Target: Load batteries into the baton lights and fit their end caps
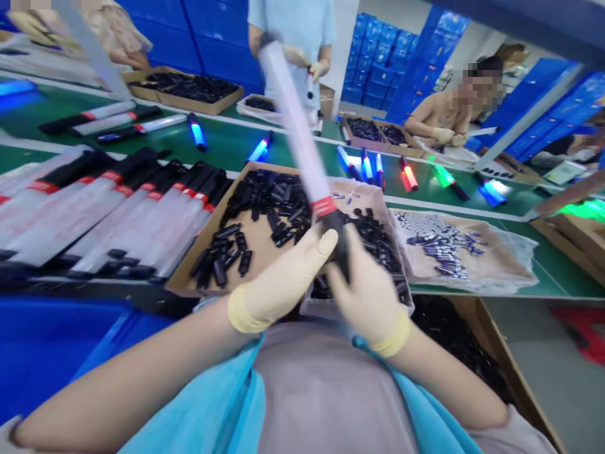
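A light baton with a white tube, a red band and a black handle stands tilted in front of me, its far end up and to the left. My right hand, in a pale yellow glove, is closed round the black handle. On the other side of the handle, just below the red band, my left hand grips with its thumb on top; its other fingers are partly hidden. Motion smears the baton and fingertips. Beneath them are a cardboard tray of black parts and a lined box with more black parts.
Several unlit batons lie in a row at left. Batteries fill a plastic-lined tray at right. Blue, red and green lit sticks rest on the green conveyor. Co-workers work across it. A metal post slants at right.
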Demonstrator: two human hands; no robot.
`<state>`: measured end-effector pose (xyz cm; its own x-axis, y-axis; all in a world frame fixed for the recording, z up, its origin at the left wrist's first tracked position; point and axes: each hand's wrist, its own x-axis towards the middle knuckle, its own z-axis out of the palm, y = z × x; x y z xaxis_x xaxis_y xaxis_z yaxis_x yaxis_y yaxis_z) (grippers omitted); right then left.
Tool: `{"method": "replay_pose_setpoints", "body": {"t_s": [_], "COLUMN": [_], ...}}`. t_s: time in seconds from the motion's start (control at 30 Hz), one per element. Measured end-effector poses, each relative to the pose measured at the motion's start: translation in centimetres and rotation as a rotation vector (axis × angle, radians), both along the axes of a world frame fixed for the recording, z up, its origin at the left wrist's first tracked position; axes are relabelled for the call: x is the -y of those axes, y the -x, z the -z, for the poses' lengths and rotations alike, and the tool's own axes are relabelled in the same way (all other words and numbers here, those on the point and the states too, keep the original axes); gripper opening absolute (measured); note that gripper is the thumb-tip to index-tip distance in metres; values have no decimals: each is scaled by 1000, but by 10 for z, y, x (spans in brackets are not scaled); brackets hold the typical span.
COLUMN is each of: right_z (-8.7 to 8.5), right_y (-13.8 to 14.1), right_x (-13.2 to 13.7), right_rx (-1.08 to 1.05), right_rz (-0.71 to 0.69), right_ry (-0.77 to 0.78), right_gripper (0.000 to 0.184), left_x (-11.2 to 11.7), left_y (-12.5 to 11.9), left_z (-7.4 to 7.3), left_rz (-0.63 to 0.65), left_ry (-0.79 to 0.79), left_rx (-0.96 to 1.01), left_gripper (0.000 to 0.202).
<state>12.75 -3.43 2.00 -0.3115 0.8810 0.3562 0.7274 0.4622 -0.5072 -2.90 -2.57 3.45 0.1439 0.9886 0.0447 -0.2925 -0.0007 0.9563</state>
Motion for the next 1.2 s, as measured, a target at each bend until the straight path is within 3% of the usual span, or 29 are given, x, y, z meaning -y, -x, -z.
{"method": "replay_pose_setpoints", "body": {"t_s": [0.1, 0.17, 0.2, 0.27, 0.33, 0.43, 0.53, 0.63, 0.73, 0.87, 0.97, 1.07, 1.2], "right_z": [4, 3, 3, 3, 7, 21, 34, 33, 20, 7, 6, 7, 8], "right_y": [3, -23, -44, -97, -151, -208, -229, -223, -194, -125, -79, -58, -53], "right_x": [8, 0, -9, -33, -62, -102, -122, -121, -102, -55, -24, -10, -8], "right_rx": [63, 29, 20, 122, 458, 624, 679, 668, 582, 83, -166, -124, 114], "right_rz": [-228, -243, -164, 138, 472, 548, 501, 426, 324, 58, -113, -141, -131], "right_ry": [45, 26, 6, 7, 162, 339, 393, 368, 287, 29, -38, -40, -84], "right_gripper": [80, 71, 61, 41, 34, 16, 4, 6, 14, 22, 28, 24, 6], "left_x": [-4, -10, -13, -18, -20, -20, -21, -22, -22, -21, -19, -15, -11], "left_y": [-20, -15, -10, -4, -4, -14, -24, -29, -32, -41, -45, -42, -38], "left_z": [13, 17, 18, 19, 20, 21, 19, 18, 22, 31, 33, 33, 31], "left_rz": [-158, -159, -128, -139, -144, -97, -54, -56, -65, -11, 38, 11, -5], "left_ry": [306, 383, 436, 519, 561, 595, 643, 672, 687, 517, 404, 371, 348], "left_rx": [276, 298, 301, 318, 321, 286, 277, 327, 349, 426, 458, 371, 304], "left_gripper": [24, 21, 21, 19, 19, 25, 28, 25, 24, 22, 18, 15, 15]}}
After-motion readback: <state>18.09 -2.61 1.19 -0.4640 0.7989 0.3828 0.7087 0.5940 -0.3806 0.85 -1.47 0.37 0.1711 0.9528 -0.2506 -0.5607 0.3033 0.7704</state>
